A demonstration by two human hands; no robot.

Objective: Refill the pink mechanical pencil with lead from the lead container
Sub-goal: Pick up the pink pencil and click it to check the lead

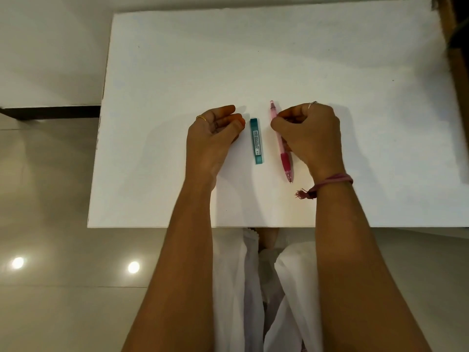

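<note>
The pink mechanical pencil [285,161] lies on the white table [177,72], tip pointing toward me, cap end away. My right hand [308,134] has its thumb and fingers closed on the pencil's upper barrel. A slim teal lead container [256,141] lies flat just left of the pencil, parallel to it. My left hand [215,133] rests on the table to the left of the container, fingers loosely curled and close to its top end, not touching it and holding nothing.
The table's near edge [177,226] runs just in front of my forearms, its left edge drops to a tiled floor [50,250]. A brown object [456,47] stands at the far right. White clothing [236,288] covers my lap below the table.
</note>
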